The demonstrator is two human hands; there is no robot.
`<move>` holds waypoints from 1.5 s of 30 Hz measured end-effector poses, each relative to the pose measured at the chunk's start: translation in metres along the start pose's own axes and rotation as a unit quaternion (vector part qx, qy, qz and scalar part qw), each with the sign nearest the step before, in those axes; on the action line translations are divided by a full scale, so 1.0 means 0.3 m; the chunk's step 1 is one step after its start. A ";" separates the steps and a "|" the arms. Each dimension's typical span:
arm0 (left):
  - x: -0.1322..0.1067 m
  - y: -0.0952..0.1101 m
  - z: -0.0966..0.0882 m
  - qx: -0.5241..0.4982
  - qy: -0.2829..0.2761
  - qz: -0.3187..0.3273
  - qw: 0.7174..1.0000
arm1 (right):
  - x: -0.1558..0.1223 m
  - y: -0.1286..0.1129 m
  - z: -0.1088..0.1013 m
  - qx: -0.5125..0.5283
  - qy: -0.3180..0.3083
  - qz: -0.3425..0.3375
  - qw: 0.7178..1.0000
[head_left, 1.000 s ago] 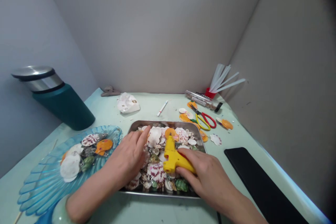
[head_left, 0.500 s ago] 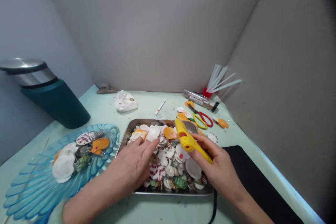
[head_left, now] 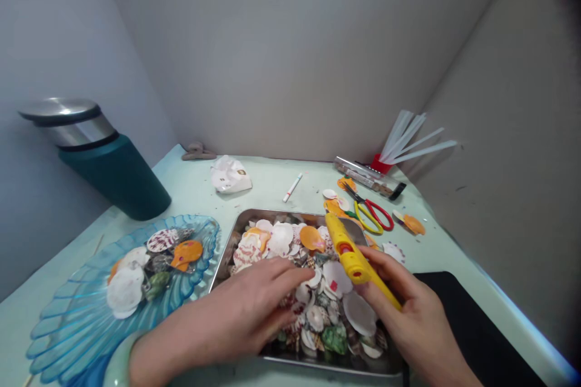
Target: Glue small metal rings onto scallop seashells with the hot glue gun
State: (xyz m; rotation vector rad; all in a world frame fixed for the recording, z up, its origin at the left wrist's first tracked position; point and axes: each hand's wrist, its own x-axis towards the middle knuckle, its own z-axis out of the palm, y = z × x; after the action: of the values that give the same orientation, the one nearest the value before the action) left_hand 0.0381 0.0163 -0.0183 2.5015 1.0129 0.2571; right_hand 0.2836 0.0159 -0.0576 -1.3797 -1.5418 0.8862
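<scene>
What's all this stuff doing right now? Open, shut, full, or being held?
Glue gun: held in right hand, above the tray.
Left hand: open, resting on shells.
Tray: full of shells.
Blue dish: holds a few shells.
Bin: lid shut.
Scissors: lying on the table.

Mid-desk (head_left: 272,184), near the front edge: tray (head_left: 221,260), with shells (head_left: 281,239) heaped in it. Just left of it, a dish (head_left: 68,326) with more shells on it; behind the dish, bin (head_left: 113,175). Behind the tray: wrapper (head_left: 230,174), pen (head_left: 293,187), then scissors (head_left: 372,216) further right. Back right corner: cup of sticks (head_left: 380,164). Right of the tray, mat (head_left: 476,326). Left hand (head_left: 245,308) on the near shells; right hand (head_left: 417,326) with glue gun (head_left: 349,251) over the tray's right part.
</scene>
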 end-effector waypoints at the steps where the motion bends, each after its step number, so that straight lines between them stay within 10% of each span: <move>1: 0.001 -0.014 -0.007 -0.003 0.011 -0.003 1.000 | 0.001 0.002 0.001 -0.001 -0.001 -0.002 1.000; 8: 0.021 -0.102 -0.015 0.187 0.057 -0.112 0.974 | -0.004 0.003 0.002 -0.058 0.002 -0.035 0.998; 20: -0.020 -0.083 0.006 0.126 -0.015 -0.134 0.983 | -0.011 -0.007 0.011 -0.043 -0.010 -0.065 0.997; 35: 0.025 -0.033 -0.037 0.022 0.140 -0.170 0.975 | -0.017 -0.008 0.011 -0.055 0.004 -0.091 0.994; 45: 0.016 -0.037 -0.022 -0.029 0.128 -0.192 0.973 | -0.018 -0.022 0.006 0.038 0.041 -0.046 0.997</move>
State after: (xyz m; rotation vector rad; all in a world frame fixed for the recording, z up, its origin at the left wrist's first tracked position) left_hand 0.0323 0.0288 -0.0173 2.1988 1.5414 0.4888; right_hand 0.2794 0.0096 -0.0530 -1.2653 -1.4820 0.8155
